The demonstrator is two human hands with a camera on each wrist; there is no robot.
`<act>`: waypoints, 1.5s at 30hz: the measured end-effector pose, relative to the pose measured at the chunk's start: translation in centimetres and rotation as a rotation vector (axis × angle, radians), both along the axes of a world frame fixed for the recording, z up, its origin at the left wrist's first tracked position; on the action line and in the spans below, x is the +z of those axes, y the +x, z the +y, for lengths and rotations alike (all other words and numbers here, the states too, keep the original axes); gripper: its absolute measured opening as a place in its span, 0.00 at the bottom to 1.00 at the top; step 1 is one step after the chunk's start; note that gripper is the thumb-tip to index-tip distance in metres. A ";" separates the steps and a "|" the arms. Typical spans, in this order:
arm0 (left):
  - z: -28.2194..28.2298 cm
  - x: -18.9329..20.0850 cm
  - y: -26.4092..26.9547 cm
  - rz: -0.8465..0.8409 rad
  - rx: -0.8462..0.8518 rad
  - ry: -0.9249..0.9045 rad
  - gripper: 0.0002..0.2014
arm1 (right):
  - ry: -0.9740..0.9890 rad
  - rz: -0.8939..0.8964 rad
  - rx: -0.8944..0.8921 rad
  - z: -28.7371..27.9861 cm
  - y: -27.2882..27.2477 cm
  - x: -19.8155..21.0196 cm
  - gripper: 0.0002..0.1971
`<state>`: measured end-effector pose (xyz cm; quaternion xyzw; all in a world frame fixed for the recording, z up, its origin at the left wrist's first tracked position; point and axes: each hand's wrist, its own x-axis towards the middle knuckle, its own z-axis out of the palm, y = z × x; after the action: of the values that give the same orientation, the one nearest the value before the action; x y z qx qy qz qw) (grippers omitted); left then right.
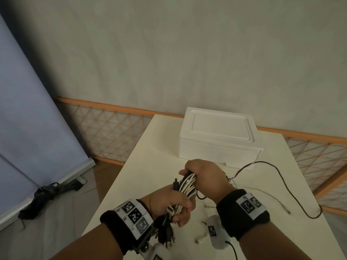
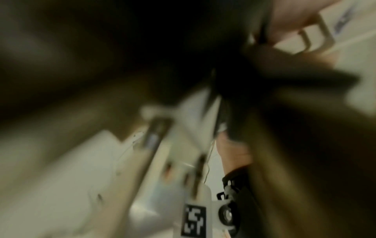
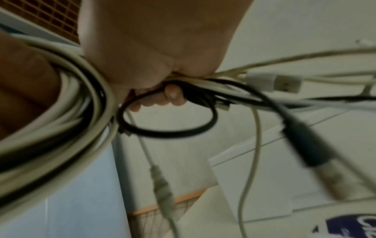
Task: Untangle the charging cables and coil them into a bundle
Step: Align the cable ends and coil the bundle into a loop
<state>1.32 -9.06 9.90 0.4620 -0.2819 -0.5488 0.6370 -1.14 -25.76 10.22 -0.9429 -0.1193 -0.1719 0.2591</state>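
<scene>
A bundle of white and black charging cables [image 1: 185, 186] is held above the table [image 1: 131, 184] between both hands. My left hand [image 1: 178, 205] grips its lower end, with black plugs [image 1: 167, 235] hanging below the wrist. My right hand [image 1: 199, 175] grips the upper end, fingers curled round the coils. In the right wrist view the coiled cables [image 3: 67, 103] curve left of the palm, a black loop [image 3: 168, 116] hangs under the fingertips [image 3: 173, 95], and a white USB plug [image 3: 284, 83] sticks out right. The left wrist view is blurred.
A white foam box [image 1: 217, 137] stands at the far side of the table. A loose black cable [image 1: 281, 182] and thin pale cables [image 1: 272, 197] trail over the table on the right. White adapters [image 1: 212, 231] lie near the front edge. An orange lattice fence [image 1: 105, 132] runs behind.
</scene>
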 end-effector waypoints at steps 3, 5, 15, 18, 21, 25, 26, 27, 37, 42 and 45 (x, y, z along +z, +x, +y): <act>0.9 0.0 0.8 -0.005 0.056 -0.068 0.03 | -0.072 -0.027 -0.039 -0.5 0.3 -1.3 0.07; 1.7 0.1 1.6 -0.012 0.081 -0.092 0.04 | -0.158 0.005 -0.148 -1.8 0.2 -3.1 0.13; 6.3 -0.3 7.8 0.175 0.094 -0.239 0.08 | -0.133 0.527 -0.646 -8.0 -5.3 -7.9 0.18; 6.2 -0.8 8.1 0.161 0.116 -0.194 0.07 | -0.180 0.372 -0.547 -5.7 -3.3 -5.5 0.29; 5.4 -0.9 7.9 0.125 0.113 -0.140 0.09 | -0.067 -0.134 -0.350 -0.5 -1.0 -2.6 0.13; 4.4 -0.4 7.7 0.049 0.062 -0.155 0.10 | -0.187 0.073 -0.324 5.5 0.9 -2.8 0.17; 4.4 -0.2 7.7 0.048 0.071 -0.156 0.10 | -0.186 0.236 -0.414 5.5 1.2 -3.5 0.20; 4.4 0.0 7.8 0.058 0.086 -0.160 0.10 | -0.200 0.387 -0.486 5.1 1.2 -4.3 0.24; 2.9 -0.2 8.0 0.059 0.019 -0.205 0.07 | 0.950 0.548 -0.473 5.5 2.7 -3.7 0.08; 3.3 -0.1 9.0 0.153 0.113 -0.250 0.06 | 0.696 0.545 -0.681 2.8 2.3 -4.9 0.06; 3.8 -0.4 9.3 0.123 0.138 -0.215 0.07 | -0.027 0.571 -0.680 0.3 0.8 -5.5 0.06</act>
<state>10.66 -5.23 9.53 0.3748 -0.2673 -0.4976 0.7351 -0.34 -25.44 4.68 -0.9415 0.2718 0.0215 0.1982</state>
